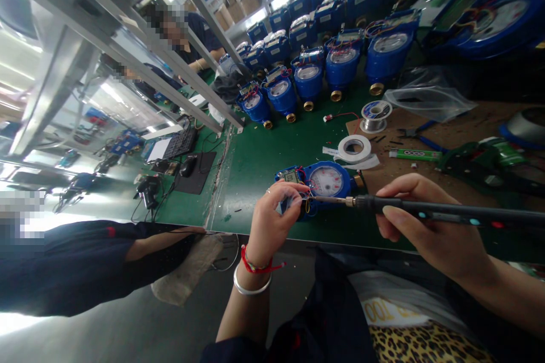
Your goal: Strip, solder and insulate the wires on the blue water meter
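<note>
A blue meter (328, 179) with a round white dial, a small display and thin wires lies on the green bench near its front edge. My left hand (275, 212) is at the meter's display end, thumb and forefinger pinched over the wires; what they hold is too small to name. Between the fingers of my right hand (419, 212) is a black soldering iron (400, 206), held like a pen. The iron's thin tip points left and reaches the wires beside my left fingertips.
Rows of blue meters (306, 80) stand at the back. A tape roll (354, 148), a solder spool (376, 113) and blue-handled pliers (419, 133) lie beyond the meter. Leftward are a mouse (187, 166), a keyboard (181, 142) and a person's sleeve (72, 261).
</note>
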{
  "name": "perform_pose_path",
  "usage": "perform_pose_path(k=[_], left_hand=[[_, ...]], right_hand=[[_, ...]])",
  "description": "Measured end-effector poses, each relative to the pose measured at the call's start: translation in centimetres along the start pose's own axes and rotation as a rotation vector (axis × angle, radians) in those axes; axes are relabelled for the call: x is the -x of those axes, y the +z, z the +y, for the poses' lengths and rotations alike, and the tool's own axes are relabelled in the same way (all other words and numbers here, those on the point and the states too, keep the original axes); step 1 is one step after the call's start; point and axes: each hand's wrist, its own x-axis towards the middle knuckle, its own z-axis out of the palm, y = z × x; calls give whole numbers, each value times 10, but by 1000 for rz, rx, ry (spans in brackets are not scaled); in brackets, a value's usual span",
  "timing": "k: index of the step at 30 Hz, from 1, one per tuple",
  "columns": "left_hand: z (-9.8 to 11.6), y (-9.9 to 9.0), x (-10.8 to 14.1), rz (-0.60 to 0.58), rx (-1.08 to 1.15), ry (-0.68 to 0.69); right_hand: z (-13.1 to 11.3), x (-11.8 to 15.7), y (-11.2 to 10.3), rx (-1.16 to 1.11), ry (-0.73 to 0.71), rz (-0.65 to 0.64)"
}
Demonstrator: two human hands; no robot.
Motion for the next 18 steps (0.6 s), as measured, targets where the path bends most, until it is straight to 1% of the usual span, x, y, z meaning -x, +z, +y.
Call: perform_pose_path(k=[9,12,13,15,17,18], left_hand=[[0,1,1,17,10,-25],[-1,1,1,19,25,-43],[-1,1,1,21,33,-47],[-2,1,2,31,49,-58],[-3,1,4,52,57,-77],[-4,1,5,67,58,-92]], right_hand=[[2,-1,1,-8,-37,3],[2,0,-2,-13,-58,26],[1,0,-6,-20,-65,49],[-4,-1,-18,-54,-95,140],[-10,-4,-40,-84,-108,282],[-13,-7,-55,-84,-99,371]])
